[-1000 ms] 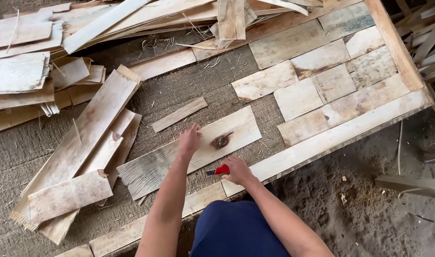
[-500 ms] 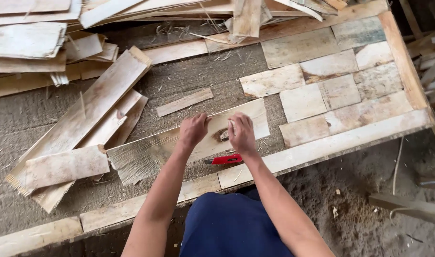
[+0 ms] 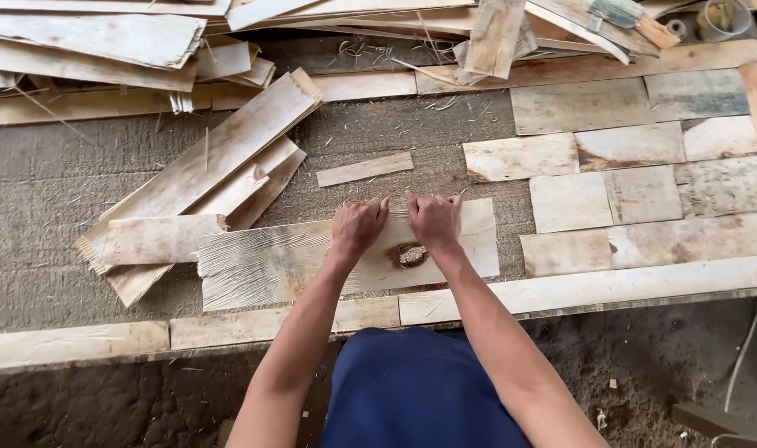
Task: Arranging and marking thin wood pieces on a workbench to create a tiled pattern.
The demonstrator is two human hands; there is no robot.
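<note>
Right now both hands are resting side by side on a thin veneer sheet that is lying flat on the grey counter, its long side running left to right. The left hand is pressing down on the sheet's upper edge, fingers curled over that edge, so its grip is bearing on the wood rather than lifting it. The right hand is sitting just beside it, almost touching, fingers likewise hooked over the far edge; whether either hand is truly clamping the sheet, I cannot tell. Just below the right hand a dark knot hole is showing in the sheet. A small strip is lying apart, a little beyond the hands. To the left, several long sheets are fanning out in a loose overlapping pile, one of them touching the held sheet's left end. To the right, pale rectangular pieces are lying edge to edge in rows like a patchwork. Along the near edge a narrow border of boards is running, and at the far side a jumble of scrap sheets is piling up.
</note>
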